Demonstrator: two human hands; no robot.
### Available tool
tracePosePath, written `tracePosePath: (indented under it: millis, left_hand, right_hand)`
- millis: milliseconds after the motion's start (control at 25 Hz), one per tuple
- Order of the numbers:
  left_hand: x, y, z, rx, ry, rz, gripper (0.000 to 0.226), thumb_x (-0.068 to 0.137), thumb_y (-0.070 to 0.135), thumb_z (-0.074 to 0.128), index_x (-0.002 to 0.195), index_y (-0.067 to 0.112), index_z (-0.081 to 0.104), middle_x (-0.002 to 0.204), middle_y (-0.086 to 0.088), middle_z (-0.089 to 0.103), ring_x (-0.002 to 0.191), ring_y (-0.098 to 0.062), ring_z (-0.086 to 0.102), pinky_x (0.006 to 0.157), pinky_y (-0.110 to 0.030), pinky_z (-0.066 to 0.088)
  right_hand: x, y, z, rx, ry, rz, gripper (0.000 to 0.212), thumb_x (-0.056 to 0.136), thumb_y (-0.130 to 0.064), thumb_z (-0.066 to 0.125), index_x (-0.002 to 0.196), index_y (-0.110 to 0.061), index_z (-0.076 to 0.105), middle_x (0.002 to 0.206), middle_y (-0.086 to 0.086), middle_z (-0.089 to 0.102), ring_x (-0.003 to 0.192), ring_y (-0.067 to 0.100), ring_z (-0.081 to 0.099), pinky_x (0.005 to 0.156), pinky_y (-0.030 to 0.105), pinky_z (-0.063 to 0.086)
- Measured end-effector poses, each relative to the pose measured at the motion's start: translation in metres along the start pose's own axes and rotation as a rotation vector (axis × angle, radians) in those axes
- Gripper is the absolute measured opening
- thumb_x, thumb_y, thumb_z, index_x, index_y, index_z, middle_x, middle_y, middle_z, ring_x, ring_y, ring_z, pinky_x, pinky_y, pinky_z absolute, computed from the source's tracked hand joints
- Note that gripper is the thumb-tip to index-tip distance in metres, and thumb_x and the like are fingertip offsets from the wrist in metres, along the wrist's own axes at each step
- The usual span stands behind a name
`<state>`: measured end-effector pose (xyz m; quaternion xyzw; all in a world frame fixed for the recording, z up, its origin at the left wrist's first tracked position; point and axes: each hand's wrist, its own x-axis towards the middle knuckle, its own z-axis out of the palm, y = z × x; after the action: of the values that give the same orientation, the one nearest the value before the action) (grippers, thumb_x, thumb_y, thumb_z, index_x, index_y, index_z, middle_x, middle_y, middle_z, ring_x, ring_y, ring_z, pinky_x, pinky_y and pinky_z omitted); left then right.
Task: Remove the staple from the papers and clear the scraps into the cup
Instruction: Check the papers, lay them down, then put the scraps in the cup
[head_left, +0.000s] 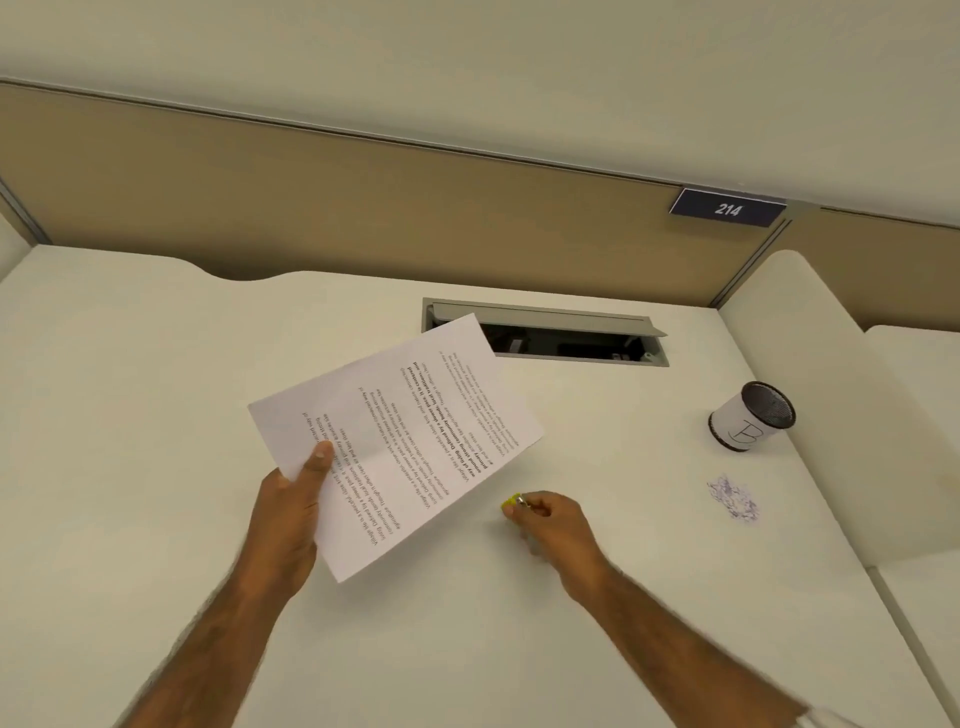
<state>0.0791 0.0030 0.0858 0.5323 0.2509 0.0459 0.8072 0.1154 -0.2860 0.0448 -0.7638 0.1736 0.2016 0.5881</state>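
Over the white desk, the left hand is pinching the papers by their near-left corner, thumb on top, so the sheets are hanging tilted off the surface. Thin printed pages like that are going to flop and bend, so I'd be gripping right beside the staple, though I can't actually spot it. Meanwhile the right hand is curling closed around a small yellow staple remover, just beside the papers' near edge. Off to the right, a little pile of scraps is sitting near the mesh cup, which is wearing a handwritten paper label.
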Motion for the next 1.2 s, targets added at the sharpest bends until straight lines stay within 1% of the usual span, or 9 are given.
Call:
tracePosePath:
  millis: [200,440,520,720,840,920,1040,1120,1200]
  left_hand:
    - [0.018,0.003,-0.029,0.120,0.024,-0.077,0.022,0.098,0.032,0.061,0.118,0.026,0.069,0.108,-0.001,0.080,0.093,-0.024,0.077,0.084,-0.044,0.057]
    - [0.020,0.001,-0.040,0.176,-0.075,-0.233,0.048,0.088,0.049,0.075,0.124,0.017,0.068,0.112,-0.015,0.078,0.097,-0.038,0.077,0.088,-0.051,0.058]
    - [0.022,-0.003,-0.041,0.181,-0.106,-0.281,0.069,0.073,0.059,0.083,0.125,0.016,0.068,0.114,-0.015,0.078,0.101,-0.039,0.075,0.090,-0.052,0.058]
    - [0.029,-0.003,-0.034,0.218,-0.124,-0.330,0.038,0.097,0.033,0.059,0.129,0.013,0.065,0.115,-0.016,0.077,0.101,-0.039,0.076,0.091,-0.054,0.058]
    - [0.034,0.004,-0.032,0.216,-0.216,-0.343,0.064,0.081,0.055,0.080,0.129,0.014,0.066,0.117,-0.017,0.076,0.104,-0.041,0.075,0.086,-0.051,0.062]
    - [0.037,0.009,-0.032,0.261,-0.260,-0.367,0.072,0.071,0.058,0.082,0.126,0.013,0.069,0.118,-0.019,0.076,0.105,-0.043,0.074,0.094,-0.058,0.058]
    - [0.038,0.024,-0.027,0.373,-0.371,-0.389,0.050,0.088,0.050,0.073,0.120,0.011,0.074,0.116,-0.021,0.076,0.105,-0.044,0.073,0.099,-0.062,0.054]
    - [0.036,0.035,-0.020,0.454,-0.485,-0.399,0.046,0.091,0.047,0.069,0.118,0.010,0.075,0.115,-0.020,0.076,0.104,-0.044,0.074,0.098,-0.060,0.056]
    - [0.031,0.050,-0.008,0.539,-0.569,-0.375,0.039,0.098,0.044,0.066,0.117,0.011,0.075,0.112,-0.017,0.078,0.102,-0.041,0.075,0.096,-0.057,0.058]
  right_hand:
    - [0.115,-0.039,-0.036,-0.424,0.272,-0.310,0.025,0.080,-0.028,0.079,0.097,-0.015,0.066,0.095,0.002,0.065,0.079,0.014,0.061,0.072,0.023,0.043]
    - [0.192,-0.080,-0.033,-0.865,0.146,-0.440,0.032,0.087,-0.034,0.069,0.113,-0.016,0.063,0.110,0.006,0.057,0.103,0.024,0.057,0.085,0.034,0.046]
    - [0.205,-0.087,-0.025,-0.927,0.107,-0.456,0.032,0.088,-0.033,0.066,0.114,-0.015,0.063,0.111,0.007,0.056,0.106,0.025,0.054,0.088,0.035,0.046]
    - [0.220,-0.088,-0.010,-1.037,0.094,-0.488,0.034,0.088,-0.034,0.063,0.117,-0.016,0.063,0.114,0.008,0.056,0.111,0.027,0.052,0.093,0.038,0.047]
    - [0.216,-0.092,-0.004,-1.062,0.102,-0.468,0.041,0.088,-0.032,0.065,0.126,-0.017,0.061,0.123,0.009,0.055,0.118,0.029,0.051,0.098,0.041,0.045]
    - [0.198,-0.108,0.002,-0.839,0.127,-0.491,0.036,0.090,-0.029,0.066,0.125,-0.017,0.063,0.126,0.006,0.057,0.120,0.026,0.054,0.097,0.035,0.045]
    - [0.130,-0.151,0.007,-0.478,-0.269,-0.342,0.026,0.090,-0.043,0.066,0.110,-0.026,0.070,0.112,-0.006,0.071,0.106,0.016,0.066,0.091,0.034,0.054]
    - [0.078,-0.164,0.006,-0.621,-0.599,-0.240,0.034,0.083,-0.049,0.073,0.113,-0.032,0.068,0.110,-0.012,0.072,0.100,0.008,0.069,0.089,0.030,0.056]
    - [0.040,-0.156,0.003,-0.774,-0.680,-0.275,0.028,0.082,-0.043,0.077,0.106,-0.030,0.070,0.107,-0.013,0.073,0.094,0.006,0.070,0.086,0.030,0.057]
